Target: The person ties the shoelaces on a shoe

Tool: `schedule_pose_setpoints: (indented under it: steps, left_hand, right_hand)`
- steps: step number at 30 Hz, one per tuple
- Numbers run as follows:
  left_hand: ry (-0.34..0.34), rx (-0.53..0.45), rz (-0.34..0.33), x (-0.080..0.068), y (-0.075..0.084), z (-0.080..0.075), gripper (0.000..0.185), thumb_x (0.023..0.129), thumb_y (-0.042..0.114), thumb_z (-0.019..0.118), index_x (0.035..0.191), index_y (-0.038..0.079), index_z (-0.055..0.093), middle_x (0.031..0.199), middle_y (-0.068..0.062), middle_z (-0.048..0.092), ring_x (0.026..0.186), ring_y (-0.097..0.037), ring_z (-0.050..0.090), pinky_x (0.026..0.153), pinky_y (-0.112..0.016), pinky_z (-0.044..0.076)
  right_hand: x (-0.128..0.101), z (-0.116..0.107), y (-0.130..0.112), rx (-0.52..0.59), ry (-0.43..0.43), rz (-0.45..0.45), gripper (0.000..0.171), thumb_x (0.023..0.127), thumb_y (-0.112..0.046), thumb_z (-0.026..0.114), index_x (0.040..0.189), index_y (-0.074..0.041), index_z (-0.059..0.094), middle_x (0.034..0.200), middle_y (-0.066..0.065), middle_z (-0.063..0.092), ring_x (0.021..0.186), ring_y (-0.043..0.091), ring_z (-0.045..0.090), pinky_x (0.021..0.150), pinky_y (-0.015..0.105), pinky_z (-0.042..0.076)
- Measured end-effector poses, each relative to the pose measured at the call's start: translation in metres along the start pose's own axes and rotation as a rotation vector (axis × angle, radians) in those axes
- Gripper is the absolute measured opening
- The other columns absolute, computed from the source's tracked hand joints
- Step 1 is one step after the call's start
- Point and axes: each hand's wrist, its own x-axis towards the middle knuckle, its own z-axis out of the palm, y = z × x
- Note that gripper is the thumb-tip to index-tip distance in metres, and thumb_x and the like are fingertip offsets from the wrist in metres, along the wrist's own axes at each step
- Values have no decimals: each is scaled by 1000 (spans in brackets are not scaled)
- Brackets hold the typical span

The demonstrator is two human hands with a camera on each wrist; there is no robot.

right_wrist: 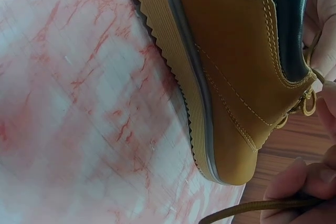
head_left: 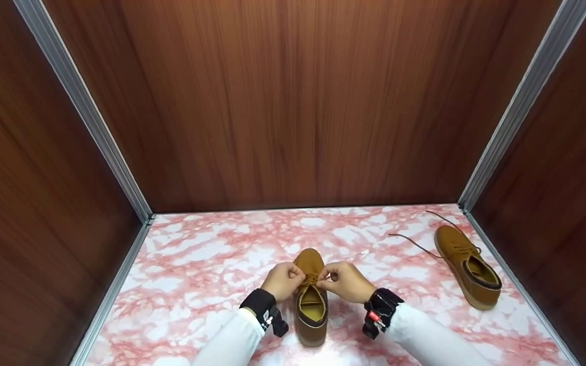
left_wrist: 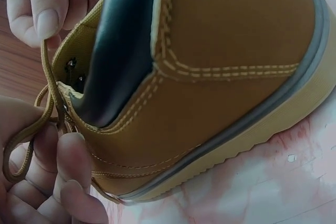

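A tan lace-up shoe (head_left: pixel 311 262) stands upright on the marbled surface, its toe facing away from me. My left hand (head_left: pixel 282 281) is at the left of its lacing and my right hand (head_left: pixel 350 282) at the right. In the left wrist view, the left fingers hold a loop of brown shoelace (left_wrist: pixel 11 169), while the right thumb and finger pinch a taut strand above it. A lace end (right_wrist: pixel 247 206) trails from the right hand in the right wrist view. Fingers partly cover the crossing of the laces at the shoe's throat.
The matching tan shoe (head_left: pixel 459 260) lies at the right near the side panel, with its untied laces (head_left: pixel 415 243) spread toward the back and left. Wood-grain panels (head_left: pixel 293 112) with grey metal corner strips (head_left: pixel 517 101) enclose the pink-and-white surface (head_left: pixel 196 269) at the back and sides.
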Motion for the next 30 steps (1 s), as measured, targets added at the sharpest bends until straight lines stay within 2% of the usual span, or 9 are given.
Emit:
schedule_pose_setpoints:
  steps: [4, 11, 17, 20, 24, 26, 30]
  left_hand:
    - [9, 0, 20, 0, 0, 1, 9, 97, 13, 68, 91, 7, 69, 69, 8, 57, 60, -6, 58, 57, -20, 47]
    - [41, 82, 87, 0, 1, 1, 9, 98, 13, 67, 90, 10, 69, 68, 10, 55, 61, -4, 58, 61, -20, 47]
    - [38, 55, 82, -1, 1, 1, 9, 99, 12, 68, 90, 9, 69, 71, 8, 57, 64, -8, 63, 62, -21, 51]
    - [37, 38, 87, -1, 0, 2, 9, 98, 11, 69, 90, 8, 69, 73, 6, 59, 65, -11, 66, 61, -21, 53]
    - [38, 38, 102, -1, 0, 1, 9, 98, 11, 69, 90, 8, 69, 75, 5, 61, 65, -11, 66, 61, -20, 54]
    - [36, 40, 107, -1, 0, 1, 9, 99, 11, 69, 90, 8, 69, 74, 6, 60, 65, -11, 66, 61, -20, 53]
    - [34, 35, 113, -1, -1, 1, 10, 98, 12, 69, 89, 8, 69, 73, 6, 58, 64, -11, 66, 60, -19, 52]
  right_hand:
    - [4, 3, -1, -23, 29, 19, 9, 90, -16, 80, 83, -14, 75, 74, -5, 63, 60, -2, 42, 56, 15, 36]
    - [10, 8, 0, -85, 88, 39, 14, 90, -17, 81, 79, -15, 73, 74, -4, 62, 63, 0, 45, 56, 17, 37]
    - [13, 10, 1, -103, 112, 78, 14, 90, -18, 81, 82, -15, 70, 74, -7, 59, 63, 2, 47, 56, 17, 39]
    - [15, 12, 1, -107, 116, 67, 11, 90, -17, 82, 91, -11, 73, 82, 0, 69, 68, 4, 52, 59, 19, 45]
    - [17, 13, 1, -110, 98, 38, 15, 91, -15, 80, 104, -7, 79, 100, 9, 79, 79, 8, 62, 68, 20, 53]
    - [18, 13, 1, -114, 85, 33, 13, 92, -14, 78, 103, -8, 80, 102, 8, 80, 82, 8, 64, 71, 20, 53]
    - [19, 14, 0, -107, 77, 32, 3, 93, -13, 77, 93, -10, 79, 93, 4, 79, 78, 7, 62, 68, 19, 52]
